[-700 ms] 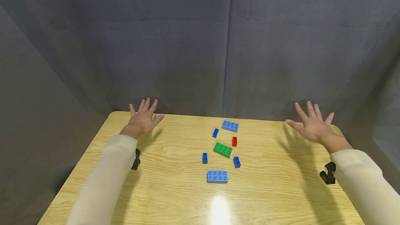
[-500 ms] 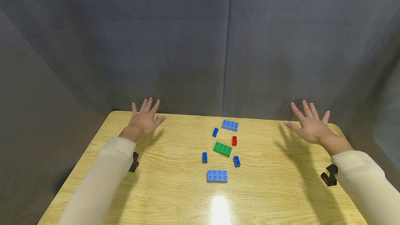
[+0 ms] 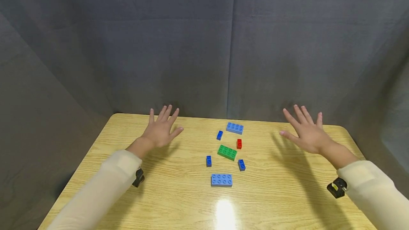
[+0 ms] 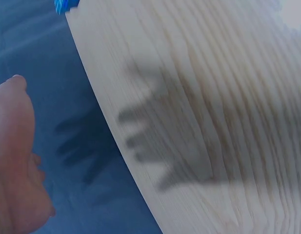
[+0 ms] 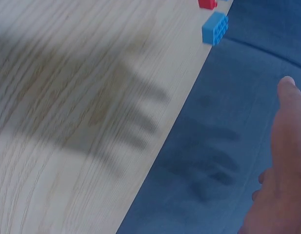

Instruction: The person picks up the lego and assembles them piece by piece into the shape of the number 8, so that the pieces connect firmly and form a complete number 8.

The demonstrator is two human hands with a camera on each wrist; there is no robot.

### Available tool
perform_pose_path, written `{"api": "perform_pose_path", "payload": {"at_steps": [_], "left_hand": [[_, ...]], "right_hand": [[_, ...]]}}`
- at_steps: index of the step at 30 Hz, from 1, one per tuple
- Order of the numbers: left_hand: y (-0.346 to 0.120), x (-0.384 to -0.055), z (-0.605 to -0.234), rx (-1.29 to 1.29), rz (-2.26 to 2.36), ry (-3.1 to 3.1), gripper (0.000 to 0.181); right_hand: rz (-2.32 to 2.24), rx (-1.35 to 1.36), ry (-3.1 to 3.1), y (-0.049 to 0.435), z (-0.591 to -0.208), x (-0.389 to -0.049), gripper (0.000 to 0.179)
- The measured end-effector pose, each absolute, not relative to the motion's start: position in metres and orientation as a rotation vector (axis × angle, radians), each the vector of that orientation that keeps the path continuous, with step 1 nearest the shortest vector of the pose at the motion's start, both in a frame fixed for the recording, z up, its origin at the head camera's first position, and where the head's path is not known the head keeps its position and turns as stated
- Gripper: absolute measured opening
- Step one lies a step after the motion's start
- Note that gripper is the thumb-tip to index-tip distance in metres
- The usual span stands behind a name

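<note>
Spread fingers and an empty palm mark my left hand [image 3: 158, 132], held above the table left of the bricks. On the other side my right hand [image 3: 308, 134] hovers with its fingers fanned out, touching nothing. Between them lie a green brick [image 3: 227, 152], a small red brick [image 3: 239, 143], a light blue brick [image 3: 234, 128] at the back and another light blue brick [image 3: 221, 180] in front. Three small dark blue bricks lie around the green one: one at the back [image 3: 219, 135], a left one [image 3: 208, 160] and a right one [image 3: 241, 165].
The bricks lie on a wooden table [image 3: 172, 198] with rounded far corners. A dark grey cloth [image 3: 159, 52] hangs behind it and along both sides. Each sleeve carries a black wrist mount, such as the right mount [image 3: 337, 187]. Both hands cast shadows on the tabletop.
Both hands have moved inward toward the bricks, the left going right and slightly nearer, the right going left. Their fingers stay spread. The bricks have not moved on the table.
</note>
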State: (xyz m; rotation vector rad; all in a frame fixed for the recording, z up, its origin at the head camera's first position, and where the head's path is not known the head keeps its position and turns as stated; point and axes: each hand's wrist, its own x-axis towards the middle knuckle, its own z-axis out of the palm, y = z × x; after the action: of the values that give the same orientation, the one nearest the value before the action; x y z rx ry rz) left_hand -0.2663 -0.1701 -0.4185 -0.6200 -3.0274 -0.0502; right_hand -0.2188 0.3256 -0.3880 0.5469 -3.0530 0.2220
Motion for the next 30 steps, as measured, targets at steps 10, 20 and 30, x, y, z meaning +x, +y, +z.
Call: {"api": "perform_pose_path", "payload": {"at_steps": [10, 20, 30], "left_hand": [[-0.153, -0.242, -0.423, -0.780, -0.089, -2.939, 0.073], [-0.137, -0.224, -0.441, -0.926, -0.192, -2.890, 0.073], [-0.121, -0.210, -0.455, -1.033, -0.353, -2.882, 0.072]], "right_hand": [[0.263, 0.658, -3.024, 0.299, -0.395, -0.203, 0.077], [0.320, 0.810, -2.953, 0.275, -0.412, -0.184, 0.076], [0.414, 0.919, -2.922, 0.247, -0.432, -0.167, 0.077]]}}
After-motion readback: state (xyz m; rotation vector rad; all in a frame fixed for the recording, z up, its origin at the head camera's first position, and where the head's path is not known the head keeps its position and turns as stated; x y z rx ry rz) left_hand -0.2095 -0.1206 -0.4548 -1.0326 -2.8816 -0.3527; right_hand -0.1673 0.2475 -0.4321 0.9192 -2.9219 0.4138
